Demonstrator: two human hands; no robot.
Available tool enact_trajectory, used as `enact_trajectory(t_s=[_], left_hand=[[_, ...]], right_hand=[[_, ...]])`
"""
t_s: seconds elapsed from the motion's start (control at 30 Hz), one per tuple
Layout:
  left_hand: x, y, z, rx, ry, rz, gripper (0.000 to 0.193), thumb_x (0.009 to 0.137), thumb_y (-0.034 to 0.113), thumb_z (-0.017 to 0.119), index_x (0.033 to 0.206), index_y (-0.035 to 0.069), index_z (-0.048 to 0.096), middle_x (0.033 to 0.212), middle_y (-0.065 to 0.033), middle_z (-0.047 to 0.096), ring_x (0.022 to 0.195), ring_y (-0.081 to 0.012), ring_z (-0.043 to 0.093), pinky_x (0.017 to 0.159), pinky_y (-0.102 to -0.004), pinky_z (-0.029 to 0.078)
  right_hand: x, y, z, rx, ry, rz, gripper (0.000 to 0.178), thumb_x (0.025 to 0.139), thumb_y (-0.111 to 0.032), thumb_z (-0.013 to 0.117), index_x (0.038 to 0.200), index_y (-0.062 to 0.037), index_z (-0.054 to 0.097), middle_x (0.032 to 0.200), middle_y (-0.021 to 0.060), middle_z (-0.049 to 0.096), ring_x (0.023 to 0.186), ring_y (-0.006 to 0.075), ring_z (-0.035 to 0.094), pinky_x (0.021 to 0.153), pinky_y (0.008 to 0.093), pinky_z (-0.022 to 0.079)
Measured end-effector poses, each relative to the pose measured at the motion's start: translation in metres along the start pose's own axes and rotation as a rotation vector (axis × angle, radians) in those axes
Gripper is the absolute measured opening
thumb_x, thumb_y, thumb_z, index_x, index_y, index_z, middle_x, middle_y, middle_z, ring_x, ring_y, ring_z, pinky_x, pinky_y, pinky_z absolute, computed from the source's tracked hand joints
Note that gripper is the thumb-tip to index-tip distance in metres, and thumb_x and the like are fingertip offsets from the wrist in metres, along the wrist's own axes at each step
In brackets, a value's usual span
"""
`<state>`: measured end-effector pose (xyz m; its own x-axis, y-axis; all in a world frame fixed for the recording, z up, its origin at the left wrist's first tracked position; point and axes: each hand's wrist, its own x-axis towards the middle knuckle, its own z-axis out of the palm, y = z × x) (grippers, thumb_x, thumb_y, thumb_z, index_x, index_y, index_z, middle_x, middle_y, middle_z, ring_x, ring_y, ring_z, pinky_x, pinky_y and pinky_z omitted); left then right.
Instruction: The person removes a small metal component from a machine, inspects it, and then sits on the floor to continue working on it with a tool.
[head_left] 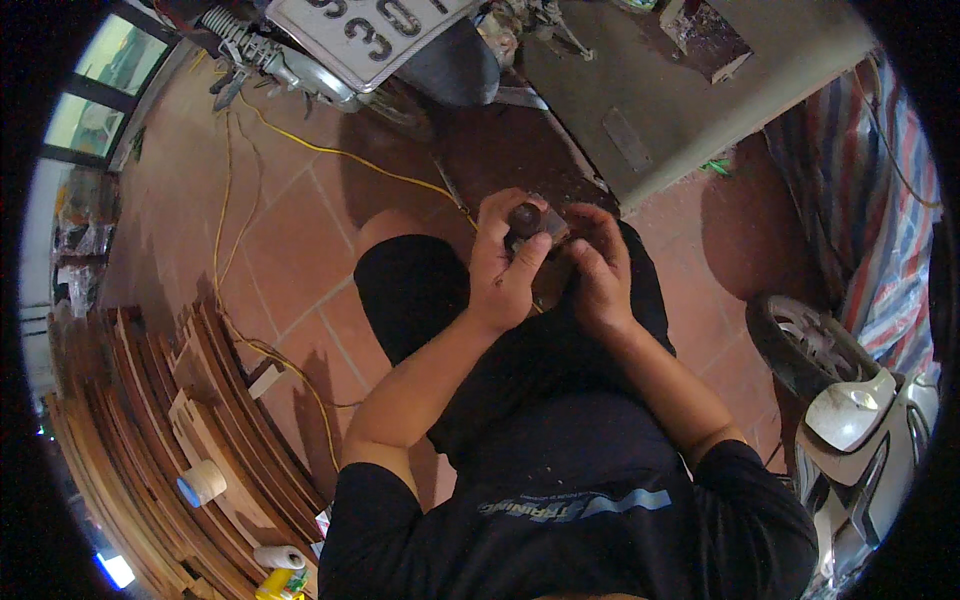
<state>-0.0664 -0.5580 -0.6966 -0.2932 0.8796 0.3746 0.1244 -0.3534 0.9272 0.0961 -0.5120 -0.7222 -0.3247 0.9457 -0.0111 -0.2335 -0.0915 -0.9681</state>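
Note:
Over my lap, my left hand (502,270) is closed around a dark object with a round, knob-like end (525,220); its exact kind is unclear. A small brownish block-like piece (554,232) shows beside the knob, between my two hands, and I cannot tell whether the two are joined. On its right side, my right hand (604,265) has curled fingers, with thumb and fingertips close to the piece's edge. What those fingertips pinch is too small to make out. Parts of the held object are hidden by my left fingers and thumb.
Yellow cable (345,157) crosses the tiled floor (290,225) toward my knees. Stacked wooden boards (215,400) stand at left, with a tape roll (203,484). A motorbike with a plate (375,45) and a greenish-grey panel (650,120) are ahead; a wheel (805,335) lies right.

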Motion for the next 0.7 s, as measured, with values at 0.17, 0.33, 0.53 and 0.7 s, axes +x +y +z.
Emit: enact_trajectory(t_s=[0.17, 0.33, 0.53, 0.7], left_hand=[[-0.002, 0.007, -0.002, 0.379, -0.069, 0.072, 0.037, 0.094, 0.018, 0.073, 0.126, 0.001, 0.066, 0.131, -0.0210, 0.056, 0.119, -0.0372, 0.059, 0.103, -0.0443, 0.049], [-0.002, 0.006, 0.001, 0.452, -0.075, 0.134, 0.044, 0.088, 0.015, 0.078, 0.128, 0.001, 0.066, 0.130, -0.0243, 0.055, 0.116, -0.0424, 0.060, 0.099, -0.0475, 0.052], [-0.004, 0.007, 0.003, 0.519, -0.067, 0.221, 0.048, 0.085, 0.018, 0.079, 0.128, 0.002, 0.066, 0.129, -0.0243, 0.055, 0.115, -0.0434, 0.060, 0.096, -0.0484, 0.053], [-0.003, 0.009, 0.003, 0.568, -0.066, 0.228, 0.045, 0.088, 0.025, 0.079, 0.126, 0.003, 0.068, 0.130, -0.0237, 0.056, 0.115, -0.0438, 0.060, 0.097, -0.0489, 0.053]], right_hand=[[0.002, -0.037, -0.004, -0.340, 0.026, -0.412, 0.038, 0.093, -0.014, 0.075, 0.129, -0.0031, 0.069, 0.128, 0.0150, 0.064, 0.123, 0.0266, 0.060, 0.108, 0.0395, 0.046], [0.001, -0.054, 0.001, -0.403, -0.095, -0.431, 0.027, 0.092, -0.010, 0.078, 0.118, -0.0040, 0.078, 0.122, 0.0146, 0.068, 0.120, 0.0273, 0.062, 0.105, 0.0381, 0.048], [-0.003, -0.047, 0.004, -0.285, -0.122, -0.416, 0.028, 0.090, -0.005, 0.080, 0.118, -0.0039, 0.079, 0.119, 0.0139, 0.070, 0.115, 0.0260, 0.065, 0.102, 0.0367, 0.050], [-0.004, -0.048, 0.002, -0.289, -0.125, -0.397, 0.026, 0.091, -0.005, 0.080, 0.117, -0.0030, 0.079, 0.118, 0.0143, 0.071, 0.115, 0.0258, 0.065, 0.102, 0.0365, 0.050]])
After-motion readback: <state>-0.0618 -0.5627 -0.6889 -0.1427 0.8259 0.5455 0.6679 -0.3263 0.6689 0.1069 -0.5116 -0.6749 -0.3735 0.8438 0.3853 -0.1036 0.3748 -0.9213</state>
